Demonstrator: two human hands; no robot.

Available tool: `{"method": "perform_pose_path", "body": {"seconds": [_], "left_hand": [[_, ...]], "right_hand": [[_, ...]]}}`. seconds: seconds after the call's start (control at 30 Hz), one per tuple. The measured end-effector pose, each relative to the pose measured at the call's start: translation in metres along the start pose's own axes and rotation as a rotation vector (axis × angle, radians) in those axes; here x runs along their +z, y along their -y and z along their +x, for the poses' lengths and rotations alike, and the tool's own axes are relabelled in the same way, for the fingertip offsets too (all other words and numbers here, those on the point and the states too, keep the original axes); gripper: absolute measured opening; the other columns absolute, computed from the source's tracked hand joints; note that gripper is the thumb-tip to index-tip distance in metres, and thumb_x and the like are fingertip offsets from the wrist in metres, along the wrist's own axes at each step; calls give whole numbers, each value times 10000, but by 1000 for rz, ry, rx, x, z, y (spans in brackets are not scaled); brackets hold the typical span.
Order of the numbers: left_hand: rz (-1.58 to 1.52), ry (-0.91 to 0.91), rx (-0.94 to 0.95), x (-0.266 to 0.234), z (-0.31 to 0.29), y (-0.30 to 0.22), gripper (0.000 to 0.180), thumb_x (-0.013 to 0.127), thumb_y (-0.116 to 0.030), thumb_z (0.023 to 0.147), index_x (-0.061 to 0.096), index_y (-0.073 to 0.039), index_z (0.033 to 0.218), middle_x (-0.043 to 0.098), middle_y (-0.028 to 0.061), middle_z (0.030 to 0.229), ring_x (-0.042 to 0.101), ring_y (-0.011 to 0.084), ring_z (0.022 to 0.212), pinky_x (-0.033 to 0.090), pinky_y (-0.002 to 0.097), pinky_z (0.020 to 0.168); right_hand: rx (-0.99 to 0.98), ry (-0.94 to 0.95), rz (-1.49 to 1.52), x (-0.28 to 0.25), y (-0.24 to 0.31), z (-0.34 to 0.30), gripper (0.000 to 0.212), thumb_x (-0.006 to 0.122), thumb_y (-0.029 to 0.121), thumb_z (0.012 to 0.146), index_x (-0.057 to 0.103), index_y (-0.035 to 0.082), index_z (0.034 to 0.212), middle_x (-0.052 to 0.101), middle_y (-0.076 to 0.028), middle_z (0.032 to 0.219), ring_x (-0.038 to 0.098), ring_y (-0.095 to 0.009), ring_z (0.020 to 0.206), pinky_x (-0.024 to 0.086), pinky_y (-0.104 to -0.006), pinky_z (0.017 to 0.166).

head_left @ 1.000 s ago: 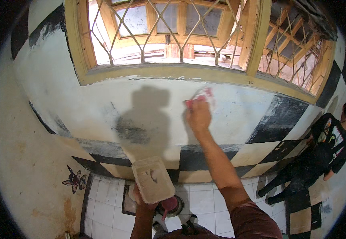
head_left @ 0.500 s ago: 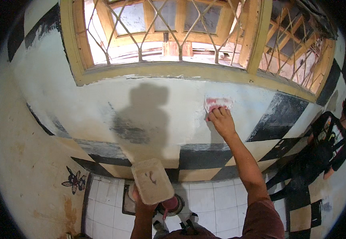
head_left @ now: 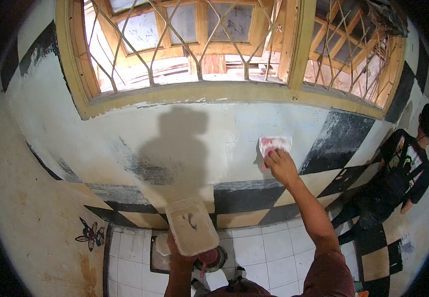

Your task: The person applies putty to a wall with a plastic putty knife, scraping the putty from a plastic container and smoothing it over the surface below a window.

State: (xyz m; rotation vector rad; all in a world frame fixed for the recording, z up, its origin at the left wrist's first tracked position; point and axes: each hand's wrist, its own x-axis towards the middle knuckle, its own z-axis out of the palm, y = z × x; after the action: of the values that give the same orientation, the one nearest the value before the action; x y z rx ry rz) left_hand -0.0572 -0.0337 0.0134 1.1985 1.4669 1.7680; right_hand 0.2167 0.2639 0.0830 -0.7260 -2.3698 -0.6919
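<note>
The right hand (head_left: pixel 281 166) pinched a flat pink-handled putty scraper (head_left: pixel 274 144) against the whitewashed wall (head_left: pixel 214 138), while the left hand (head_left: pixel 182 250), at seven o'clock, gripped a cream rectangular tray (head_left: pixel 192 226).

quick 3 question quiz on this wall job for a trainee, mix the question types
1. True or false: the right hand presses a flat white-bladed scraper with a red handle against the pale plastered wall.
2. What does the left hand hold? A) a paint roller B) a flat rectangular putty-smeared board C) a bucket
3. Fill in: the other person in black clothing stands at the picture's ____ side.

Key: 1 true; 2 B; 3 right
</note>
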Motion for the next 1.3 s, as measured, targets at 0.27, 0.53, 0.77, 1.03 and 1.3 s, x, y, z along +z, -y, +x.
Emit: {"method": "perform_pose_path", "body": {"seconds": [0.27, 0.53, 0.77, 1.03, 1.3], "left_hand": [[-1146, -9, -371, 22, 8, 14, 484, 344, -433, 972, 454, -117, 1322, 540, 89, 1264, 554, 302, 1133, 470, 495, 949], [-205, 24, -141, 19, 4, 14, 764, 759, -377, 744, 402, -65, 1342, 528, 139, 1274, 511, 294, 1189, 429, 443, 974], [99, 12, -68, 8, -1, -1, 696, 714, -407, 784, 432, -70, 1324, 533, 121, 1290, 504, 291, 1207, 400, 438, 1018], [-1325, -32, -287, -38, -10, 26, 580, 334, -518, 956, 396, -131, 1385, 451, 102, 1389, 431, 311, 1273, 372, 514, 1044], [-1166, -69, -293, -59, -10, 4, 563, 345, -516, 953, 428, -143, 1366, 494, 87, 1339, 487, 312, 1220, 420, 511, 1002]], "right_hand": [[192, -38, -182, -35, -61, 11, 166, 607, 73, 686, 593, 76, 851, 566, -95, 939, 548, -313, 895, 454, -411, 794], [452, -303, 65, -32, -88, -98, 105, 650, 65, 742, 601, 31, 828, 574, -139, 846, 549, -327, 817, 459, -415, 724], [1044, -757, -25, -28, -130, -61, 154, 618, 67, 738, 475, 13, 749, 489, -149, 673, 473, -343, 606, 407, -390, 596], [562, -737, 41, 30, 37, 99, 145, 676, 135, 754, 560, 49, 764, 548, -145, 789, 535, -342, 766, 443, -427, 676], [149, -360, 534, 26, 202, 152, 136, 663, 118, 728, 602, 89, 846, 530, -104, 810, 533, -316, 746, 448, -433, 660]]}}
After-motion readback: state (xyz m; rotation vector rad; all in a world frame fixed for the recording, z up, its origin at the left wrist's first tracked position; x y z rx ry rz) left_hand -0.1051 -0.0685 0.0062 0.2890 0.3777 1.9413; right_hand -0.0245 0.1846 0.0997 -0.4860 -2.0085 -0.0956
